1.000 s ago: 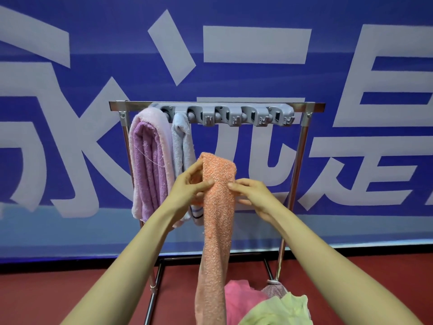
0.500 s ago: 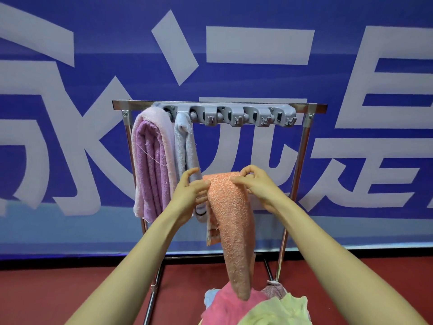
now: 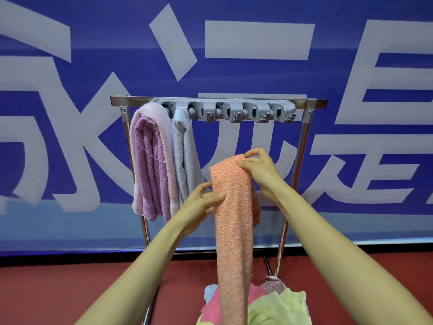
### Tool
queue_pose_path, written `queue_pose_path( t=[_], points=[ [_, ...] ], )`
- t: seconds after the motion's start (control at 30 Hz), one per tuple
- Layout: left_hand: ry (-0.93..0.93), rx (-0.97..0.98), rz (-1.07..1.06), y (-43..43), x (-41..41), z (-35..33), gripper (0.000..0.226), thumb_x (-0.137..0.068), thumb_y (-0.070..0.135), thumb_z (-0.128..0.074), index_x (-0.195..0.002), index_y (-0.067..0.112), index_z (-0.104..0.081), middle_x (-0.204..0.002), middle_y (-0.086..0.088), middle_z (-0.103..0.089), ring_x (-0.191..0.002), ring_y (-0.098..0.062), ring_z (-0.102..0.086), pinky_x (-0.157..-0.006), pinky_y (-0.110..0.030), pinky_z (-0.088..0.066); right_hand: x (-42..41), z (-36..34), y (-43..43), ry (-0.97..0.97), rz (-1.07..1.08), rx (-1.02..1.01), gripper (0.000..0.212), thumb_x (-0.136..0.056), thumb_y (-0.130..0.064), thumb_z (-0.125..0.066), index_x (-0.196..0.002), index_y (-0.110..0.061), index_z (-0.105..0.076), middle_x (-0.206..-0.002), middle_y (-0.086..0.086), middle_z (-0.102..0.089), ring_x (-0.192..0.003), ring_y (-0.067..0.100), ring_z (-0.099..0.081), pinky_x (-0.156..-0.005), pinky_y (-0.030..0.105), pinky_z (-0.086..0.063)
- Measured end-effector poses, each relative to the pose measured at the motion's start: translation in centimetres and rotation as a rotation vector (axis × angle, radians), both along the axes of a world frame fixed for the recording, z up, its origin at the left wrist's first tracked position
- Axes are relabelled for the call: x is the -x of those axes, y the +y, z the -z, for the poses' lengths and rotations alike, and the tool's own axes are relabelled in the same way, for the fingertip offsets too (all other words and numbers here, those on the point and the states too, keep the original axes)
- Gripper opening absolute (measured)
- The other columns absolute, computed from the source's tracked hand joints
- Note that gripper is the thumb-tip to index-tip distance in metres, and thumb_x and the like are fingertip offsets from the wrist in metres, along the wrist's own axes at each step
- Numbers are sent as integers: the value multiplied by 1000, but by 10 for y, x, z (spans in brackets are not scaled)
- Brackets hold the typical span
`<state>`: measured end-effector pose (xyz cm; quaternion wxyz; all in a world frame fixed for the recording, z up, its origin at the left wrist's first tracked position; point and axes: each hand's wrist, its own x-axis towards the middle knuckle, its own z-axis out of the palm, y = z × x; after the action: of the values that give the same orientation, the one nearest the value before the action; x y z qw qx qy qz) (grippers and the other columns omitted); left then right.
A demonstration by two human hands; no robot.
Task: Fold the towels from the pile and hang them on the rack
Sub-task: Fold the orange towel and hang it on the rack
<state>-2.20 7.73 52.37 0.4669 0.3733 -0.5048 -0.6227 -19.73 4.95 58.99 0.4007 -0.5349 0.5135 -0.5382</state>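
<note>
Risk is carried chiefly by the grip: the orange towel (image 3: 234, 219), held up as a long folded strip at centre frame, is pinched at its top corner by the right hand (image 3: 260, 172) and gripped along its left edge by the left hand (image 3: 199, 207). Were either hold loosened, the fold is judged likely to fall open, or the strip to drop onto the pile (image 3: 276, 306) at lower right. The strip's lower end passes in front of that pile; whether it touches cannot be told, but loose towels could be dragged up by a quick lift. The thick fold may also be refused by a narrow clip.

The rack (image 3: 118, 101) is seen behind, its clip strip (image 3: 234, 111) taken at the left by a purple towel (image 3: 150, 160) and a grey towel (image 3: 185, 156); the clips further right appear free. Open room is left between the grey towel and the right post, above the hands. The hung towels lie just beside the left hand and could be brushed.
</note>
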Motion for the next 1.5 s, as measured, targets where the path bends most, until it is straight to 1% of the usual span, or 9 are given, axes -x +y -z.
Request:
queue_pose_path(
  t=[0.23,0.37,0.5,0.63,0.87,1.03,1.2,1.33,1.5],
  points=[
    [-71,37,127,10,4,-8,8,-92,8,-58,-101,9,-58,-58,13,-58,-50,1,-51,-51,-12,-42,8,3,-5,-123,20,-90,17,-91,-9,-61,-101,-17,-50,-104,13,-57,-83,18,-53,-71,33,-47],
    [-110,96,81,11,6,-14,2,-93,5,-58,-94,6,-57,-63,10,-61,-48,3,-53,-46,-9,-40,11,2,-4,-147,4,-104,21,-93,-7,-58,-112,-14,-49,-98,11,-57,-77,15,-52,-66,30,-48],
    [-25,128,-72,5,4,-25,13,-89,0,-61,-83,9,-55,-65,0,-63,-49,-4,-58,-44,-13,-42,13,0,-3,-6,-40,-165,23,-97,-25,-55,-112,-9,-50,-103,13,-61,-83,18,-61,-60,27,-55],
    [-41,191,-184,-3,2,-41,8,-86,3,-66,-89,7,-60,-64,4,-68,-57,-4,-64,-51,-13,-46,12,13,8,158,-143,-307,45,-97,-52,-43,-111,-12,-61,-102,6,-67,-94,22,-66,-77,31,-56],
    [-102,185,-253,-15,1,-42,16,-79,7,-75,-88,9,-63,-77,-5,-68,-69,-14,-65,-66,-24,-52,1,42,6,133,-81,-213,65,-77,-39,-78,-125,-15,-42,-113,7,-64,-101,19,-65,-89,34,-53],
    [-201,176,-307,-19,-12,-41,19,-82,15,-75,-82,15,-56,-79,-7,-59,-67,-16,-54,-59,-26,-43,-7,40,8,38,-152,-212,47,-84,-14,-72,-124,-9,-47,-114,12,-64,-92,17,-65,-74,27,-54],
    [-190,61,-279,-26,-26,-43,39,-83,19,-75,-71,22,-38,-76,-11,-49,-57,-14,-50,-50,-22,-45,0,23,11,63,-257,-174,30,-91,-21,-64,-120,-12,-56,-100,9,-63,-74,11,-57,-63,23,-46],
    [-72,62,-342,-21,-19,-43,32,-88,14,-69,-109,15,-45,-90,-4,-56,-65,-10,-53,-54,-23,-45,-1,17,14,102,-225,-102,27,-93,-23,-62,-118,-17,-56,-107,12,-63,-83,14,-57,-69,23,-47],
    [-104,166,-116,-19,-20,-41,63,-82,-5,-68,-133,26,-46,-122,-1,-58,-99,-17,-62,-71,-29,-54,7,15,14,-25,-181,-95,31,-89,-15,-66,-118,-16,-55,-102,10,-65,-87,18,-60,-74,27,-50]
  ],
)
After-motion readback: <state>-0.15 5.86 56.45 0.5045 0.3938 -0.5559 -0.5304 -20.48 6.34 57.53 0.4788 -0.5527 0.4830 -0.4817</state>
